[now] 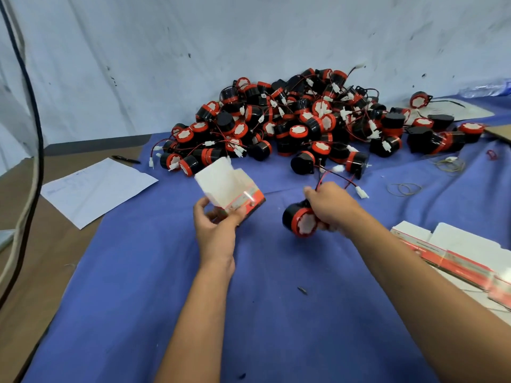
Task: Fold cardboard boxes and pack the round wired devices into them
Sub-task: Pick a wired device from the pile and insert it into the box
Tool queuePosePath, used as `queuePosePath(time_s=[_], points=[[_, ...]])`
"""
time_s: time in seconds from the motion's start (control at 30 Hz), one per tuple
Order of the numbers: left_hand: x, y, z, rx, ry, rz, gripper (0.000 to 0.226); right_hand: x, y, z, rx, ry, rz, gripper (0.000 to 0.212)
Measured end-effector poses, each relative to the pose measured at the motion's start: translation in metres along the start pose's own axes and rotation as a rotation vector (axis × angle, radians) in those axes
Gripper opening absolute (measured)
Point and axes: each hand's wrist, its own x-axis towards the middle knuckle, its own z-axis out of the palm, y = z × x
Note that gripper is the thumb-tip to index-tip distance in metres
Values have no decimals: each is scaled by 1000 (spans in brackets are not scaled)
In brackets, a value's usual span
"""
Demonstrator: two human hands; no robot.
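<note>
Cardboard box (231, 193) sits in your left hand (214, 230), fingers (235, 217) curled round its lower end, open mouth tilted up and away above the blue tabletop (249, 313). Just to its right, your right hand (330, 207) grips one round wired device (298, 221), red face toward you, wire (341, 179) trailing behind. That device lies right of the opening, so it's your right hand's move leftward into the mouth.

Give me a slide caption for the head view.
Left hand holds open box; right hand grips round wired device.
</note>
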Motion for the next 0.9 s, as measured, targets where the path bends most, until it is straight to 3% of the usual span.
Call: queuePosePath(time_s=[0.1,0.2,0.27,0.33,0.4,0.47,0.53,0.63,0.7,0.83,0.9], points=[[-8,-3,1,218,-158,89,51,-26,13,-1,-59,-89,65,52],[-12,-3,-3,440,-238,200,53,-36,24,-6,-255,192,-24,54],[-12,-1,-5,527,-258,226,52,-41,31,-13,-331,348,-296,46],[-11,0,-7,551,-249,204,54,-50,30,-22,-257,82,-624,51],[-9,0,-9,548,-223,181,55,-53,32,-21,-326,-248,-762,67],[-6,-1,-11,545,-206,176,54,-50,35,-17,-429,-333,-730,67],[-5,-1,-13,547,-207,172,55,-51,34,-11,-377,-225,-677,59],[-4,-2,-12,570,-267,166,55,-62,21,-6,53,-46,-645,42],[-6,-1,-11,588,-326,178,56,-70,3,-6,384,-20,-556,51],[-10,1,-7,635,-407,196,51,-79,-39,-9,693,-446,-279,67],[-10,2,-6,645,-435,185,43,-79,-51,-5,646,-518,-309,71]])
